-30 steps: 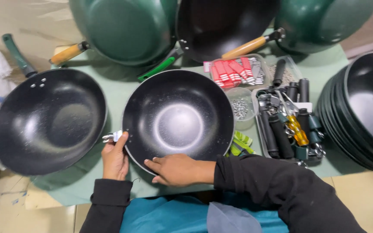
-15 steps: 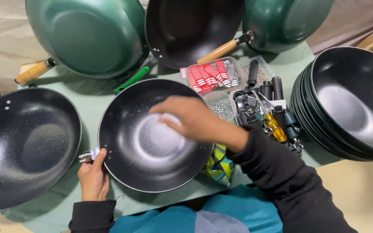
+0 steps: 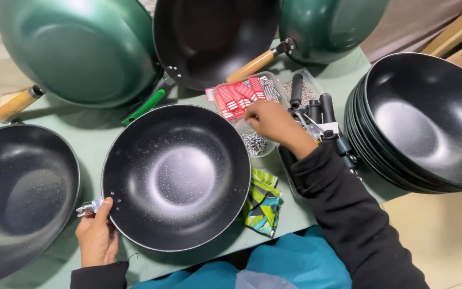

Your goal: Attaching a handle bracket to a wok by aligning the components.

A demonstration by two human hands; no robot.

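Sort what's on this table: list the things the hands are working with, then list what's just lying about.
In hand:
- black pan in the middle, left hand at its rim
- metal bracket by the left thumb
- clear tub of small metal parts, right hand over it

Lying about:
- stack of black pans
- green pan, upturned
- patterned cloth
- red-tag tray

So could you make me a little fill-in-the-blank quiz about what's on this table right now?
1. The left hand grips a metal bracket at the rim of the ____ wok in the middle.
2. The right hand reaches into a clear tray of small ____ screws.
3. The folded patterned cloth lies to the ____ of that wok.
4. The stack of woks sits at the table's ____ edge.

Missing words: black; silver; right; right
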